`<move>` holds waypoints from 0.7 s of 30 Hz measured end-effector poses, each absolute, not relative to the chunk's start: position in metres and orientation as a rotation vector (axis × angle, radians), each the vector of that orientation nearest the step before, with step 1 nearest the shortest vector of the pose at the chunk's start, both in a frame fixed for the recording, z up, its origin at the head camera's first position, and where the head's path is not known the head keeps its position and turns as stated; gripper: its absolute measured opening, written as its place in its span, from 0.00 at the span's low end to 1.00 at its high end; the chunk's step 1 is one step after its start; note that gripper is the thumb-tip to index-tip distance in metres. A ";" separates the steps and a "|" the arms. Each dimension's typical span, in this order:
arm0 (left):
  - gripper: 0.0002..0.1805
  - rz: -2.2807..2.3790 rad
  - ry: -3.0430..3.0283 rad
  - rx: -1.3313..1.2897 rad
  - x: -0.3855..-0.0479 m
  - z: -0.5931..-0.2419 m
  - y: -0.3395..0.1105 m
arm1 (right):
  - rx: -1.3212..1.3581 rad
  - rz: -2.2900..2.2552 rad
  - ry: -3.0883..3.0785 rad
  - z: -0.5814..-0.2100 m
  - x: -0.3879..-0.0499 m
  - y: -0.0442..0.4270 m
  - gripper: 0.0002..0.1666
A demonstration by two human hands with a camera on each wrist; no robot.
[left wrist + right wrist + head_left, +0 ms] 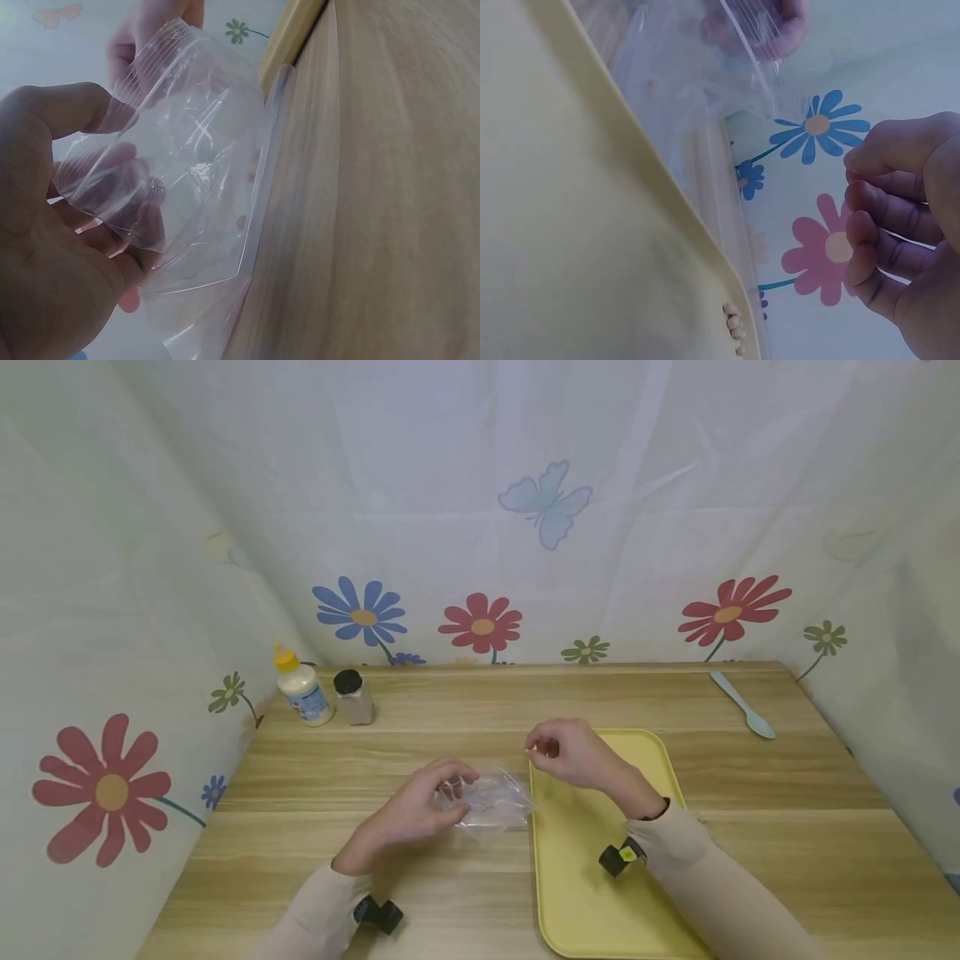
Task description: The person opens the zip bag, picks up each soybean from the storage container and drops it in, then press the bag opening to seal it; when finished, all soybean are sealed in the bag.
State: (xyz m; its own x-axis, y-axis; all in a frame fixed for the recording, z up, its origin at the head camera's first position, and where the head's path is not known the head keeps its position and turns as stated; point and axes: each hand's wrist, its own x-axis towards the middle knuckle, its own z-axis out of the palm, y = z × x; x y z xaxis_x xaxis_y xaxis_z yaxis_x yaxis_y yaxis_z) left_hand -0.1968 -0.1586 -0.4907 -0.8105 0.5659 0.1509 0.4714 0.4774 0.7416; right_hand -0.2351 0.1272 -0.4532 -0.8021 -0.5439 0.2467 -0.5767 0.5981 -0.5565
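Note:
My left hand (416, 806) holds a clear plastic zip bag (495, 802) at its ridged mouth. In the left wrist view, the thumb lies at the rim and the other fingers show through the film. A few small tan pieces (241, 222) lie low in the bag (202, 157). Beyond it, my right hand (573, 756) hovers over the far left corner of a yellow tray (600, 877). Its fingers are bent with the thumb close to the index finger; whether something tiny sits between them is unclear. Several small pale pieces (735, 327) lie in a tray corner.
At the table's back left stand a white bottle with a yellow nozzle (303, 693) and a black-lidded jar (355, 697). A pale blue spoon (744, 706) rests at the back right. Behind the wooden table (780, 827) hangs a flowered curtain (637, 543).

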 end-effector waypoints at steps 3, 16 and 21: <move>0.20 1.248 2.602 0.913 -0.197 -0.490 -0.159 | 0.991 1.002 -2.754 -0.451 -0.233 0.126 0.06; 0.21 1.246 2.609 0.929 -0.197 -0.486 -0.157 | 1.096 1.059 -2.662 -0.444 -0.221 0.117 0.04; 0.21 1.244 2.607 0.927 -0.197 -0.486 -0.158 | 1.123 1.077 -2.632 -0.442 -0.217 0.112 0.04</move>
State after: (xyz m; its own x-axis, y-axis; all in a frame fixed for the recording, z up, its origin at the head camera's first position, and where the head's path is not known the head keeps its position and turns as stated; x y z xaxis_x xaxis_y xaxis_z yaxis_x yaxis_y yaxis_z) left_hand -0.1974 -0.1576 -0.4858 -0.8081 0.5677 0.1571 0.4793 0.4787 0.7356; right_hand -0.2169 0.1122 -0.4424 -0.7270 -0.6017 0.3309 -0.6610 0.4828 -0.5744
